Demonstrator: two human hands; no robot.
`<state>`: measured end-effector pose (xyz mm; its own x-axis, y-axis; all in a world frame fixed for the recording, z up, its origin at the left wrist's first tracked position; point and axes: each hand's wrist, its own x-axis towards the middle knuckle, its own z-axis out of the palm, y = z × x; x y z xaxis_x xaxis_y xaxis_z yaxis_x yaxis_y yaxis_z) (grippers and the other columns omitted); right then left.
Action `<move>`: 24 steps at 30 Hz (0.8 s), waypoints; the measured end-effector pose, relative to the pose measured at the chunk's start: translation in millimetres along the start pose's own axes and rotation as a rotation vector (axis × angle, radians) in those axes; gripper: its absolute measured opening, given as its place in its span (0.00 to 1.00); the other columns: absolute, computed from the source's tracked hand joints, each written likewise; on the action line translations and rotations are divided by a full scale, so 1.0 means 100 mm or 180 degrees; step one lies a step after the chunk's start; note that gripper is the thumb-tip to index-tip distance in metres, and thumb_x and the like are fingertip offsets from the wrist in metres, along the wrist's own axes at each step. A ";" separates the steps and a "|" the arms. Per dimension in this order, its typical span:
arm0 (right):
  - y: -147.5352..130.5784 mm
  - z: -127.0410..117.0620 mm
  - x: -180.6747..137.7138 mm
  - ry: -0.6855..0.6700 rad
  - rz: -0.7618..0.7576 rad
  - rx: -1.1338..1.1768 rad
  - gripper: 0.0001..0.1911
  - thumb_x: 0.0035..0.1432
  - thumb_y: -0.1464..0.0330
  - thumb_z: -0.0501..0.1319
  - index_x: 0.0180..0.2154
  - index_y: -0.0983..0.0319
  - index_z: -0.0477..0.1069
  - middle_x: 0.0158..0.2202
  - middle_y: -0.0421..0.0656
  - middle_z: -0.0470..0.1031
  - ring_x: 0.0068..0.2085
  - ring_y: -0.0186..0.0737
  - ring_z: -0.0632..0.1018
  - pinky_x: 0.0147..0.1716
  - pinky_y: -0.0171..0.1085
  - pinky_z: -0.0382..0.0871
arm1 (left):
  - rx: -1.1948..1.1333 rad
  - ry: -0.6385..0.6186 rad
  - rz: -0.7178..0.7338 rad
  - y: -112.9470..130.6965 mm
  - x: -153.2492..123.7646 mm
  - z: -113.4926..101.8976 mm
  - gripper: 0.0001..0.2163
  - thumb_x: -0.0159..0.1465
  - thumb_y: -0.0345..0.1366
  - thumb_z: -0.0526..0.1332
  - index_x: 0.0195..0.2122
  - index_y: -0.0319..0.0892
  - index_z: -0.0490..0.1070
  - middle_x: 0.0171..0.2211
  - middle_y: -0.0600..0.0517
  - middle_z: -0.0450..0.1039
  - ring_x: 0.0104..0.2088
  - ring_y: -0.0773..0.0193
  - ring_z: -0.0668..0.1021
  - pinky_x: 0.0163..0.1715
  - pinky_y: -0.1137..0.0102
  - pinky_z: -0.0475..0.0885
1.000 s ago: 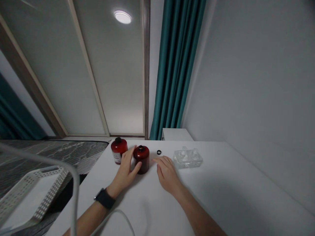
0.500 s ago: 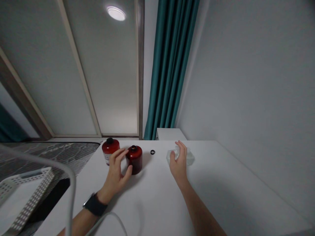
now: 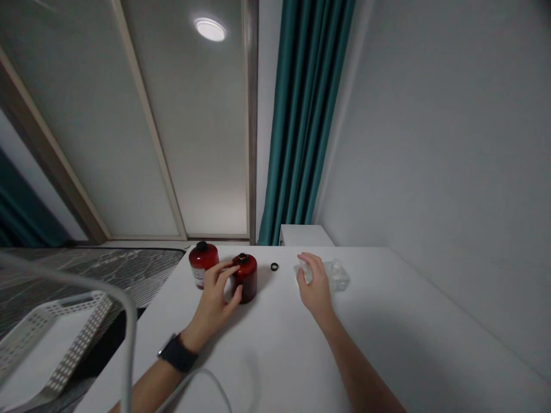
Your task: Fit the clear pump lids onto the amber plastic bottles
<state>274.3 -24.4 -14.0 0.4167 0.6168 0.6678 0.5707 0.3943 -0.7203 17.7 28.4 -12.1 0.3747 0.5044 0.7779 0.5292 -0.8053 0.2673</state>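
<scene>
My left hand [image 3: 216, 307] is curved around the near left side of a dark red bottle [image 3: 246, 281], its fingertips and thumb against the body. An uncovered neck tops this bottle. Close behind the left hand stands a second red bottle [image 3: 204, 264] with a black cap and a pale label. My right hand [image 3: 314, 287] is over the near left part of some clear plastic packaging [image 3: 340, 276], its thumb and fingers apart. No object shows in its grasp. Part of the packaging is hidden behind this hand. A small black ring [image 3: 274, 267] lies between the bottle and the right hand.
The white table [image 3: 275, 344] carries these things. A pale cable [image 3: 129, 332] arcs across the left foreground. A white perforated basket [image 3: 81, 338] sits at lower left. Beyond the table are a white cabinet [image 3: 305, 235] and a green curtain [image 3: 301, 126]; a wall rises at right.
The whole view has shifted slightly. My right hand has drawn a little left and towards me, uncovering more of the packaging. My left hand stays at the bottle.
</scene>
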 end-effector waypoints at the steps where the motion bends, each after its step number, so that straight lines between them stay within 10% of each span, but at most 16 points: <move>1: 0.01 -0.01 0.01 0.0020 -0.0011 -0.0007 0.14 0.57 0.72 0.57 0.44 0.60 0.73 0.47 0.49 0.75 0.52 0.48 0.75 0.56 0.51 0.67 | -0.0003 -0.0009 -0.0006 0.00 0.00 0.00 0.17 0.66 0.31 0.58 0.56 0.45 0.62 0.54 0.42 0.63 0.55 0.49 0.69 0.54 0.49 0.70; 11: 0.03 -0.05 0.02 0.0032 0.0276 0.0327 0.12 0.63 0.67 0.53 0.39 0.60 0.76 0.46 0.50 0.78 0.51 0.46 0.76 0.55 0.50 0.67 | 0.0102 0.0014 0.0000 -0.05 -0.01 0.04 0.18 0.67 0.32 0.59 0.57 0.46 0.62 0.55 0.42 0.64 0.54 0.49 0.70 0.54 0.50 0.71; 24: -0.59 0.25 -0.30 -0.1185 0.1568 0.1806 0.13 0.57 0.62 0.64 0.43 0.59 0.72 0.43 0.47 0.82 0.46 0.46 0.82 0.42 0.42 0.76 | -0.0176 -0.0085 -0.0322 -0.02 0.01 0.01 0.20 0.68 0.31 0.55 0.61 0.46 0.59 0.60 0.43 0.61 0.60 0.51 0.67 0.60 0.50 0.65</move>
<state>210.4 -48.8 3.9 0.2074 0.9537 0.2180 -0.0998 0.2423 -0.9651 17.6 31.0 -13.0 0.3420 0.5914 0.7302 0.5228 -0.7655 0.3751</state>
